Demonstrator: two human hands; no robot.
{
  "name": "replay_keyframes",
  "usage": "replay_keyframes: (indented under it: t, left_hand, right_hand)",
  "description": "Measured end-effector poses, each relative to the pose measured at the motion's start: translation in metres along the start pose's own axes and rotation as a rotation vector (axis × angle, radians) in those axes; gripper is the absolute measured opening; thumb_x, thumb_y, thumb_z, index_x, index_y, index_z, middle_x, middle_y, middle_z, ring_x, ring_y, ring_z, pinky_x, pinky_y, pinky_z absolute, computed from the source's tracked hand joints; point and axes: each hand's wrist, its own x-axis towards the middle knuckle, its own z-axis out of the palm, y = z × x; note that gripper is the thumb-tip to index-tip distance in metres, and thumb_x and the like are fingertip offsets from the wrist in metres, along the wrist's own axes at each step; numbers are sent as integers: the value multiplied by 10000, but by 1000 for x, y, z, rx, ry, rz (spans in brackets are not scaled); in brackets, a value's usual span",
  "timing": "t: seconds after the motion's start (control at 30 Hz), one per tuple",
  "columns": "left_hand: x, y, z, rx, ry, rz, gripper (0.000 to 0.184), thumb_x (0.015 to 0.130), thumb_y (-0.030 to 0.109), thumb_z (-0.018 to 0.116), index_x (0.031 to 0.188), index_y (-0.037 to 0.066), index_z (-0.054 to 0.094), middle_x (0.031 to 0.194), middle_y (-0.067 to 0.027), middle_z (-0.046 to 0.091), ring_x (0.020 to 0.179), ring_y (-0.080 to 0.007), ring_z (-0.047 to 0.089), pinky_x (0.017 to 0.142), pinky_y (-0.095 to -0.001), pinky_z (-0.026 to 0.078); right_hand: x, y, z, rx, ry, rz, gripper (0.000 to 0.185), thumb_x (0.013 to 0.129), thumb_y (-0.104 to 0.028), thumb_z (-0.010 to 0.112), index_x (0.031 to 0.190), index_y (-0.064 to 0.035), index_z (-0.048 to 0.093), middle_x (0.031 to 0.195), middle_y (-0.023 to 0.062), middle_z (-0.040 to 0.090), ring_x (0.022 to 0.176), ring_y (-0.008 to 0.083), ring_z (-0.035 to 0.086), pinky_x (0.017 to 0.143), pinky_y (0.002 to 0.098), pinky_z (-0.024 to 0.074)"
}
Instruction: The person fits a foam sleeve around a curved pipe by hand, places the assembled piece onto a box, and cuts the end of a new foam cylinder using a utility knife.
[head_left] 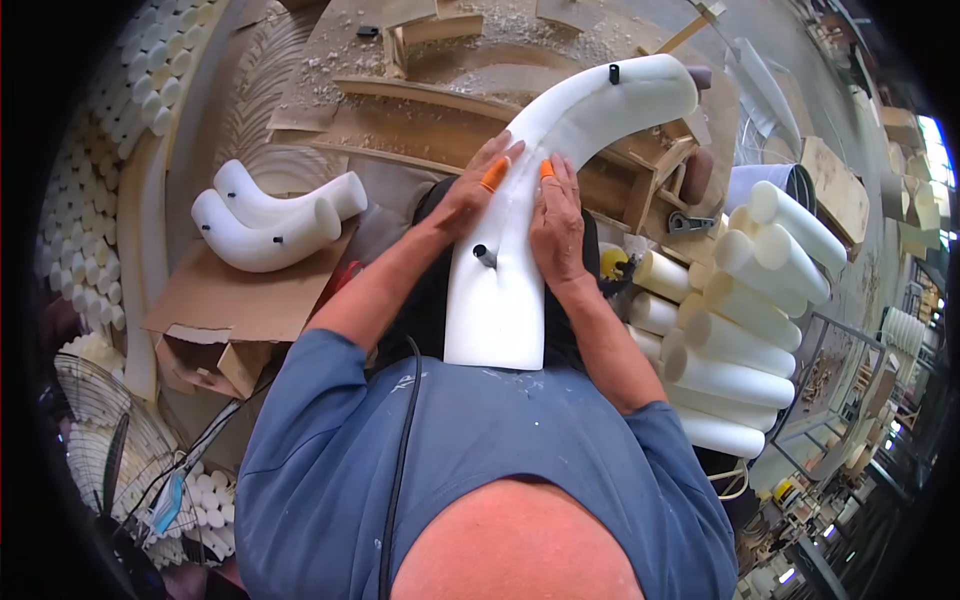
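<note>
A large curved white foam piece (500, 310) lies lengthwise in front of my body, its far end bending to the right over a wooden frame. My left hand (478, 188) rests on its left side, fingers extended, with an orange cover on one finger. On the right side my right hand (558, 222) lies flat against the foam, also with an orange finger cover. A seam line runs along the foam between the hands. One black peg (484, 256) sticks out of the near part, and another black peg (614, 74) stands near the far end.
Two curved white foam pieces (270, 245) lie on a cardboard box (240, 310) at the left. White foam cylinders (725, 370) are stacked at the right. A wooden frame (420, 130) with shavings is ahead. A black cable (404, 450) hangs over my shirt.
</note>
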Motion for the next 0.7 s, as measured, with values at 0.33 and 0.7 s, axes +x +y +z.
replay_keyframes:
  t: [0.33,0.7]
  left_hand:
    - [-75,35,-3,-158,110,-76,633,1122,478,256,1537,38,443,1664,-196,257,1548,-283,233,1255,-355,169]
    - [-174,81,-3,50,129,155,487,1068,413,496,1423,80,504,1557,-270,369,1491,-403,330,1204,-474,292]
  right_hand:
    - [-32,-40,-28,145,-100,51,356,996,-67,510,1306,93,577,1460,301,505,1415,460,423,1200,465,325]
    - [-71,-59,-63,369,-196,-32,318,845,64,688,1159,13,687,1385,231,566,1382,429,482,1127,465,415]
